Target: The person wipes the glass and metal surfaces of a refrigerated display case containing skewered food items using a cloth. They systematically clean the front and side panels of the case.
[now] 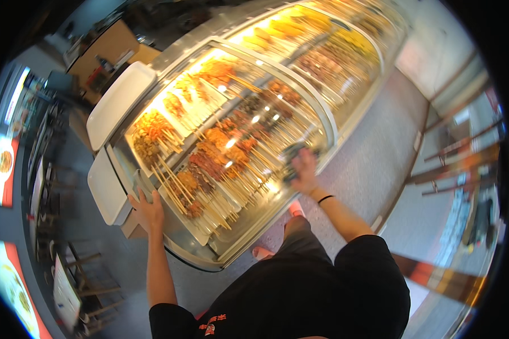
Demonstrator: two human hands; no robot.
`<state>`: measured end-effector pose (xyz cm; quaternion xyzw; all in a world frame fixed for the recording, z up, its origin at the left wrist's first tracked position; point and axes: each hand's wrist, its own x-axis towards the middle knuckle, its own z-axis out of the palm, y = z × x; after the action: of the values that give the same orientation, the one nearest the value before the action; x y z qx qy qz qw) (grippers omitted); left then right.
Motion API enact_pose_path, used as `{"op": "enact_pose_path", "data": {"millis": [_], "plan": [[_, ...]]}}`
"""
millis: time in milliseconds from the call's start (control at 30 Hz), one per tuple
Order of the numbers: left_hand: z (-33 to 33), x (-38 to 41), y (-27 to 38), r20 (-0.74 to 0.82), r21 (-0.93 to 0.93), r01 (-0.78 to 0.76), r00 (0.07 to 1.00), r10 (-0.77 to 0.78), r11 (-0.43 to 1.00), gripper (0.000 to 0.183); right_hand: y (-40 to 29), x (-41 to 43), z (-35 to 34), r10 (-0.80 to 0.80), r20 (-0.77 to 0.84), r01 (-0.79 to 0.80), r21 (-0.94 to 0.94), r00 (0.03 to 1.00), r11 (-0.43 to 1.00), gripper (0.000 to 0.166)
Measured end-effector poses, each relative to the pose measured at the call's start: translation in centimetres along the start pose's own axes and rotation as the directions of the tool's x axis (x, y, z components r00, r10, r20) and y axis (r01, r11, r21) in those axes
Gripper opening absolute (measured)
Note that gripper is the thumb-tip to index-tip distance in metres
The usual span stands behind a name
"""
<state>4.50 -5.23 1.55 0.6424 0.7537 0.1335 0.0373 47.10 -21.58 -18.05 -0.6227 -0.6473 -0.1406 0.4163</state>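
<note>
A lit glass-fronted display case stretches before me, filled with rows of food skewers. My right hand, blurred, presses a dark, crumpled cloth against the lower part of the curved front glass. The cloth's exact kind is hard to make out through the blur. At the case's left end, my left hand rests on the side edge with fingers spread, holding nothing. Just beyond its fingertips is a grey fitting on the end panel.
Two white trays stand against the case's left end. Wooden stools and a white-topped table are at the lower left. Lit food pictures hang along the left wall. Wooden furniture stands at the right.
</note>
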Motion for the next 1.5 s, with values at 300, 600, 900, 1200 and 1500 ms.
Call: {"op": "enact_pose_path", "data": {"millis": [300,600,900,1200,1500], "plan": [[0.5,0.4,-0.7,-0.110,0.023,-0.058,0.992,0.061,0.998,0.061,7.4,26.3,-6.7,-0.307,0.621,0.313,0.103,0.721,0.944,0.064],[-0.2,-0.1,0.3,-0.120,-0.033,-0.050,0.992,0.046,0.998,0.057,11.1,47.8,17.8,-0.316,0.761,0.540,-0.052,0.566,0.840,0.057],[0.1,-0.2,0.9,-0.161,0.004,-0.018,0.987,0.019,1.000,0.058,-0.5,49.9,26.8,-0.223,0.678,0.269,0.038,0.701,0.962,0.066],[0.5,0.3,-0.4,-0.168,0.069,-0.023,0.985,0.034,0.997,0.057,-23.8,21.0,10.1,-0.747,0.211,0.448,0.687,0.631,0.572,0.049],[1.7,1.3,-0.6,-0.159,0.032,0.007,0.987,-0.001,0.999,0.060,12.1,34.7,6.9,-0.091,0.497,0.223,-0.213,0.863,0.951,0.052]]}}
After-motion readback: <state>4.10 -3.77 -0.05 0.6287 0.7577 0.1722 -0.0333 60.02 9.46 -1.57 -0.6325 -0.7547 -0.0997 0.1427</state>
